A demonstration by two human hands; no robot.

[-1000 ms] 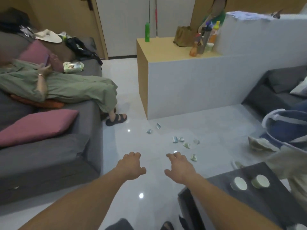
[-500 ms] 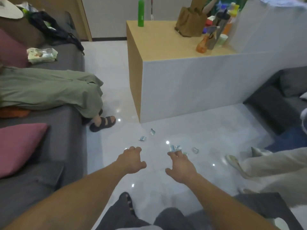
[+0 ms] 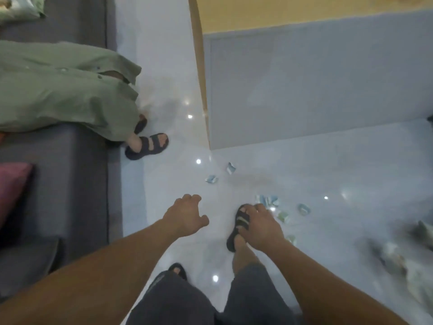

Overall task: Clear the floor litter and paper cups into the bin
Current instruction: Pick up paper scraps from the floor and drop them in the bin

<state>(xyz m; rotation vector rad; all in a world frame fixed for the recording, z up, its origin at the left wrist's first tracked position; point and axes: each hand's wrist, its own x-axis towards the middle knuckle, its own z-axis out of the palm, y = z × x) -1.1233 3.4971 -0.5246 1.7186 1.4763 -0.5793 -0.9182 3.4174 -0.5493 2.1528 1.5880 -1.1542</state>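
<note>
Both arms reach forward at lower centre; the left hand (image 3: 185,215) and right hand (image 3: 260,227) hang palm-down, fingers loosely spread, holding nothing. Litter scraps (image 3: 267,200) lie scattered on the floor (image 3: 164,66) just above and right of the right hand, below the white cabinet (image 3: 304,85); a grey sofa (image 3: 70,160) fills the left

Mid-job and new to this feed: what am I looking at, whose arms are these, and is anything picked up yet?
No machine here: one camera worn on a person's head looks down at their own bare arms. The left hand and right hand reach toward the pale floor, both open, holding nothing. Small crumpled litter scraps lie scattered there: two near the white cabinet corner, more just beyond the right hand. The sandalled foot under that hand is the wearer's. A seated person is on the grey sofa, left. No bin shows.
</note>
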